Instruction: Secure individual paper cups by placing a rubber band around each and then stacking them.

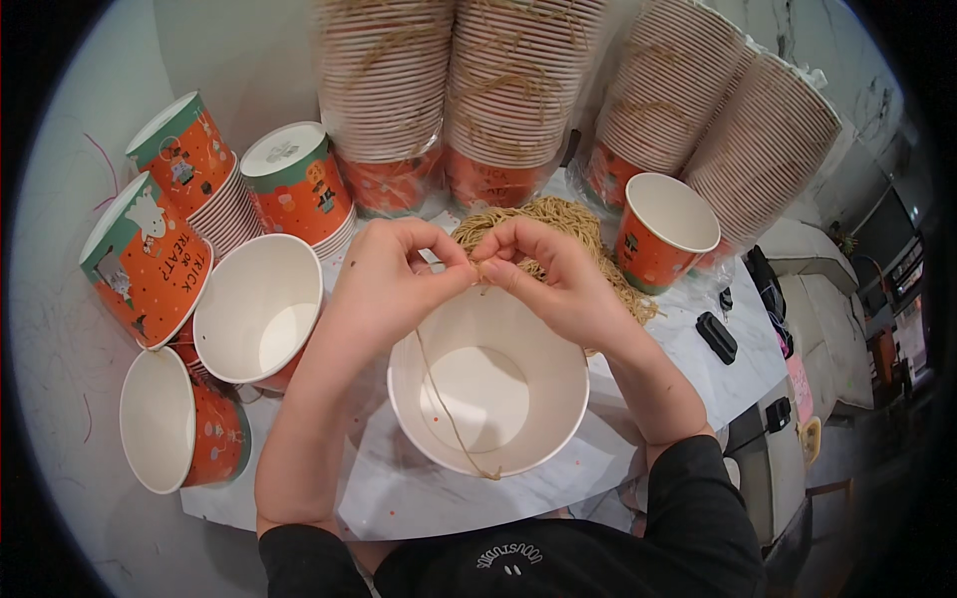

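A large white-lined paper bucket (483,399) stands upright on the table before me, its mouth facing up. A thin tan twine cord (439,392) runs from its near rim, where a knot shows, across the opening up to my fingers. Over the far rim, my left hand (404,274) pinches the cord between thumb and forefinger. Close against it, my right hand (543,269) pinches the cord too, and the fingertips of both hands nearly meet. Behind my hands lies a heap of tan twine (563,221). The bucket's far rim is partly hidden by my hands.
Tall wrapped stacks of paper buckets (384,90) line the back. Orange patterned buckets (259,309) crowd the left, some stacked, some tipped. Another orange bucket (663,234) stands at right, near a small black case (716,338) on the marble-patterned table (399,488). A sofa (827,329) is beyond.
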Motion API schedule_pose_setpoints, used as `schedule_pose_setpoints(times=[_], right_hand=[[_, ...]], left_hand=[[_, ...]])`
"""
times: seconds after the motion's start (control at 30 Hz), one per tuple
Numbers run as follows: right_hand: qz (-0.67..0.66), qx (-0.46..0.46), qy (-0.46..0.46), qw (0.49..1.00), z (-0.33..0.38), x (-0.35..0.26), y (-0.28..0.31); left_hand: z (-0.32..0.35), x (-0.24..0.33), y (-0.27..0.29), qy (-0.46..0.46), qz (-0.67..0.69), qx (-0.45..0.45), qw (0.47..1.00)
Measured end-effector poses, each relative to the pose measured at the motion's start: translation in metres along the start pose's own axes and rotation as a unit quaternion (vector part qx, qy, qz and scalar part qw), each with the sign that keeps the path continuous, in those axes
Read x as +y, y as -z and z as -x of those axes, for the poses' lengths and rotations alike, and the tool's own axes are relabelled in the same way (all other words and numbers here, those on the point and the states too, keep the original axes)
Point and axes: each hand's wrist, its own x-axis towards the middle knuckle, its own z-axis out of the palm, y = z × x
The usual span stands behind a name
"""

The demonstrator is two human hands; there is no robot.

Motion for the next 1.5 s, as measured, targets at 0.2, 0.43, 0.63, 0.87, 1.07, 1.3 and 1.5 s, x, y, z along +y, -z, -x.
schedule_pose_setpoints(times=[0.2, 0.43, 0.63, 0.87, 1.07, 1.3, 1.5], right_hand=[[-0.004, 0.015, 0.043, 0.999, -0.004, 0.004, 0.004], [0.040, -0.012, -0.001, 0.999, 0.003, -0.012, 0.001], [0.057, 0.054, 0.074, 0.994, 0.001, -0.010, -0.005], [0.166, 0.072, 0.176, 0.968, 0.002, -0.007, -0.001], [0.173, 0.041, 0.184, 0.967, 0.003, -0.012, -0.005], [0.228, 0.049, 0.256, 0.938, 0.003, 0.002, -0.007], [0.239, 0.002, 0.070, 0.968, 0.007, -0.007, -0.006]], left_hand=[[-0.002, -0.004, 0.009, 0.019, 0.061, -0.029, 0.998], [0.000, -0.001, 0.001, 0.039, 0.102, -0.035, 0.993], [0.009, 0.021, 0.002, 0.042, 0.178, -0.045, 0.982], [0.018, 0.035, 0.000, 0.036, 0.227, -0.053, 0.972], [0.029, 0.046, 0.003, -0.008, 0.286, -0.068, 0.956], [0.049, 0.060, -0.015, -0.121, 0.309, -0.072, 0.941], [0.046, 0.056, -0.006, -0.263, 0.331, -0.019, 0.906]])
